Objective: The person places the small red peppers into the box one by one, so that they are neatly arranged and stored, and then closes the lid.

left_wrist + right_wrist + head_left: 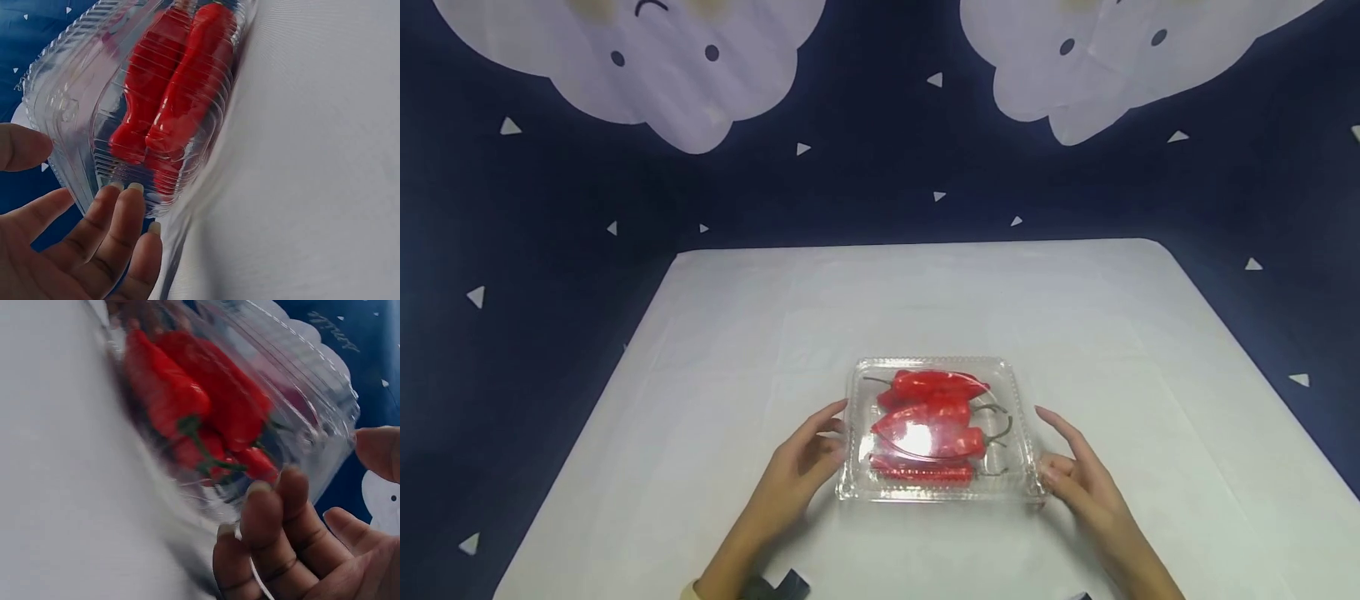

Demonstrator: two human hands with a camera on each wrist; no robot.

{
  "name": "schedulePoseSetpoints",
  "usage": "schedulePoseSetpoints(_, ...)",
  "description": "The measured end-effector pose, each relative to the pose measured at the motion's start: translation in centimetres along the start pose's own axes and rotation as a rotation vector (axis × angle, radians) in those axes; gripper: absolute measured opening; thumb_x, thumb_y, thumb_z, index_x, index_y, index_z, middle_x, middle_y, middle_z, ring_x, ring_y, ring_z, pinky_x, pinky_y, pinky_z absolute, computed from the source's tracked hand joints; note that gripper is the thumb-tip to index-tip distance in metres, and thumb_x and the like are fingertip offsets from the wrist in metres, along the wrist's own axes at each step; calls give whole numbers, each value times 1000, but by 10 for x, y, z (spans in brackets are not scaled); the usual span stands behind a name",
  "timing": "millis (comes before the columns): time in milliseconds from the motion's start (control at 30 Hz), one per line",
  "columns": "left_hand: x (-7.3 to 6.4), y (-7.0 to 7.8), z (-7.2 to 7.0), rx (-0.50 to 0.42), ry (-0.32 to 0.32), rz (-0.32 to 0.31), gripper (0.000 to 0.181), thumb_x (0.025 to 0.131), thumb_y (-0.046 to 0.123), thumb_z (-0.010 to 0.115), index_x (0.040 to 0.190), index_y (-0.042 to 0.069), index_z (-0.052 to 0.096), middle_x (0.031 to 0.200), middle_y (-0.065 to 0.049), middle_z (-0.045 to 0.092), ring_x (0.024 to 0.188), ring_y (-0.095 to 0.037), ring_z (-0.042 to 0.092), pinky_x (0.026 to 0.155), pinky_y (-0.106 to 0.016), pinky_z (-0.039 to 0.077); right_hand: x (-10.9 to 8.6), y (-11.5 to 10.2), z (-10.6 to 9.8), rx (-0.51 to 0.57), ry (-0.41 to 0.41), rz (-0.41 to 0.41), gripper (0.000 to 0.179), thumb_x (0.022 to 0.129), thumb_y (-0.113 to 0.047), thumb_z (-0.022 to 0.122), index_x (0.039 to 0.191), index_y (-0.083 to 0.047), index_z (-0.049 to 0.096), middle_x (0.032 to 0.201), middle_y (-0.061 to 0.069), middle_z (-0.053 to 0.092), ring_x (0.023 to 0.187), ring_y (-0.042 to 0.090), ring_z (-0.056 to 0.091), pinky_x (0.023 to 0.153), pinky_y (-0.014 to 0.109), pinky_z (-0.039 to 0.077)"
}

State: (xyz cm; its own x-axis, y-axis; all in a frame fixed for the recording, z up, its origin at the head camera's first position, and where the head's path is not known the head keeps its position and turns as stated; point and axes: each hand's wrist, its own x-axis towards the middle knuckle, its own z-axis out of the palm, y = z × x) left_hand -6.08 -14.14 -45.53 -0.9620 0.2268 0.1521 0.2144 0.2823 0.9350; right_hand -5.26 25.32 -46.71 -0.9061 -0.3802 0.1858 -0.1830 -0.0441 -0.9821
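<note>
A clear plastic clamshell box [940,364] with its lid down sits toward the front middle of the white table. Several red chili peppers [928,417] lie inside, their thin green stems mostly pointing right. My left hand [793,467] holds the box's left side, thumb at the rim and fingertips against the ribbed wall [103,169]. On the opposite side, my right hand [1090,487] holds the box by thumb and fingers near its front corner, with the index finger stretched forward. In the right wrist view, the pepper stems [203,447] show through the wall.
A white cloth covers the table [760,325]. Behind it hangs a dark blue backdrop [865,192] with pale clouds and small triangles. A small black object [792,585] shows beside the left wrist at the bottom edge.
</note>
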Motion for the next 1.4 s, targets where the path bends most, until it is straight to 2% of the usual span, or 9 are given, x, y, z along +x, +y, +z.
schedulePoseSetpoints(167, -3, 5, 2, 44, 23, -23, 56, 101, 21, 65, 154, 27, 46, 117, 2, 67, 104, -15, 68, 102, -38, 52, -5, 2, 6, 54, -40, 1, 70, 101, 14, 39, 162, -4, 8, 92, 26, 67, 75, 16, 67, 65, 36, 58)
schedulePoseSetpoints(233, -5, 6, 3, 64, 36, -42, 54, 102, 23, 64, 153, 30, 47, 115, 5, 69, 107, -14, 67, 101, -37, 53, -6, 2, 8, 75, -30, 28, 71, 102, 13, 40, 163, -6, 9, 88, 26, 64, 75, 12, 66, 64, 36, 58)
schedulePoseSetpoints(400, -16, 11, 9, 69, 48, -66, 54, 104, 21, 60, 155, 29, 44, 106, 9, 70, 102, -13, 69, 94, -33, 55, -6, 0, 11, 127, -23, 30, 71, 101, 15, 39, 162, -4, 9, 76, 20, 57, 66, 20, 60, 59, 36, 55)
schedulePoseSetpoints(600, -29, 17, 20, -17, 38, 13, 63, 101, 2, 58, 158, 20, 39, 88, 1, 64, 75, -17, 64, 76, -28, 55, -6, -3, 12, 126, -8, 29, 71, 101, 16, 40, 162, -4, 10, 73, 17, 57, 63, 24, 58, 58, 36, 54)
schedulePoseSetpoints(733, -30, 18, 24, -72, 50, 5, 65, 99, -3, 57, 157, 19, 40, 78, -1, 61, 66, -19, 60, 69, -28, 54, -7, -3, 12, 137, -9, 27, 73, 99, 17, 41, 162, -4, 10, 74, 15, 59, 64, 19, 61, 57, 36, 54)
schedulePoseSetpoints(933, -31, 18, 27, -146, 44, -22, 67, 96, -5, 59, 157, 17, 39, 72, -6, 62, 61, -19, 59, 64, -29, 54, -7, 0, 13, 181, -32, 4, 76, 97, 20, 40, 162, -3, 7, 74, 16, 58, 62, 24, 57, 55, 37, 52)
schedulePoseSetpoints(1100, -31, 17, 27, -238, 23, -39, 63, 100, -3, 56, 157, 14, 36, 68, -11, 61, 59, -20, 59, 57, -30, 54, -8, 0, 13, 209, -14, 32, 78, 98, 19, 41, 163, -7, 7, 74, 15, 56, 62, 30, 50, 55, 37, 51)
schedulePoseSetpoints(1267, -31, 14, 32, -325, 13, -29, 63, 102, -2, 53, 160, 11, 30, 72, -18, 58, 63, -20, 57, 62, -29, 51, -8, -1, 13, 212, 24, 44, 80, 99, 18, 42, 164, -12, 6, 78, 10, 60, 65, 20, 57, 57, 34, 52)
schedulePoseSetpoints(1400, -35, 13, 39, -338, 50, -49, 65, 104, 1, 54, 162, 15, 29, 74, -20, 56, 67, -19, 55, 65, -28, 50, -7, -1, 11, 204, 43, 37, 81, 99, 18, 42, 165, -13, 5, 83, 9, 62, 70, 14, 59, 59, 33, 52)
